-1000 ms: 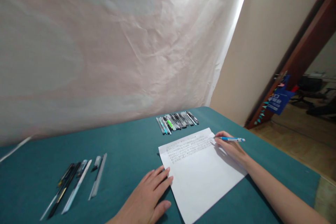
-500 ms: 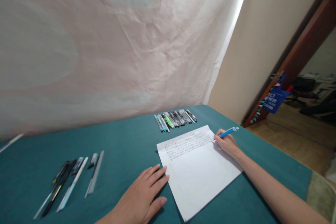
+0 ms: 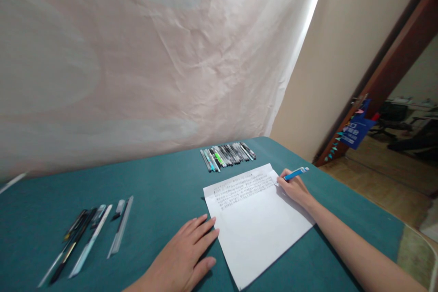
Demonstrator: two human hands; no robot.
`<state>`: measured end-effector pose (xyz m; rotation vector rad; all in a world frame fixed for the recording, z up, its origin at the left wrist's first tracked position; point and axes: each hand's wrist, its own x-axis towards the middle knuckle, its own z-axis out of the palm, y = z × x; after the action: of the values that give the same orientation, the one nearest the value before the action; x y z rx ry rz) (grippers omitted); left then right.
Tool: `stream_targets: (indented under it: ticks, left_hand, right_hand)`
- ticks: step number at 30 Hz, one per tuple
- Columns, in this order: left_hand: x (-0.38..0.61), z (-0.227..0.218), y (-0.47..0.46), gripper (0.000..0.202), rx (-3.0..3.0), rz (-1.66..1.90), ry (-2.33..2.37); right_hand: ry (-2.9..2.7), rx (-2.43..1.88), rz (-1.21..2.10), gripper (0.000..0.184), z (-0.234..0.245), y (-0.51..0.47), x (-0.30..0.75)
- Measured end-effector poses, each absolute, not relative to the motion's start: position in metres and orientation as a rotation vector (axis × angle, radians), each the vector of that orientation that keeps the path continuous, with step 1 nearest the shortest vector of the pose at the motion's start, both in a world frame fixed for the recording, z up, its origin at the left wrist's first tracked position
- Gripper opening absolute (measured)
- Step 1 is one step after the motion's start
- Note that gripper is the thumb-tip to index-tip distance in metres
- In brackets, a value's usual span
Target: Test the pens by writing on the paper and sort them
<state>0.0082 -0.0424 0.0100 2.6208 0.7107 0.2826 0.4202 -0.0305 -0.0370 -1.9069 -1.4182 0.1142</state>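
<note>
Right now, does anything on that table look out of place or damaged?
Nothing looks spilled or clearly damaged. The paper lies at a slant, and the loose pens at left form uneven groups, unlike the tight row of pens farther back.

Two hands (image 3: pixel 181 253) (image 3: pixel 294 188), one held pen (image 3: pixel 294 174), one page (image 3: pixel 256 232)

Handwriting (image 3: pixel 241 190) on the paper (image 3: pixel 256 239) is too small to read; at the paper's right edge, the right hand (image 3: pixel 294 189) hides part of the blue pen (image 3: pixel 294 174). Left of the paper, the frame's bottom cuts off the left forearm (image 3: pixel 145 284).
</note>
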Motion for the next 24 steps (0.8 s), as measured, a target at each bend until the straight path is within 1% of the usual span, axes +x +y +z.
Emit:
stream_targets:
  ticks: [11, 19, 24]
  left_hand:
    - [0.0079, 0.0109, -0.0430, 0.046, 2.665, 0.161, 0.742]
    - [0.0060, 0.0080, -0.0430, 0.047, 2.659, 0.260, 0.709]
    - [0.0068, 0.0079, -0.0425, 0.046, 2.665, 0.196, 0.720]
  right_hand:
    - [-1.416, -1.904, 0.086, 0.011, -0.0408, -0.0282, 0.4228]
    - [-1.430, -1.897, 0.094, 0.011, -0.0407, -0.0296, 0.4217]
    - [-1.436, -1.893, 0.087, 0.011, -0.0409, -0.0297, 0.4224]
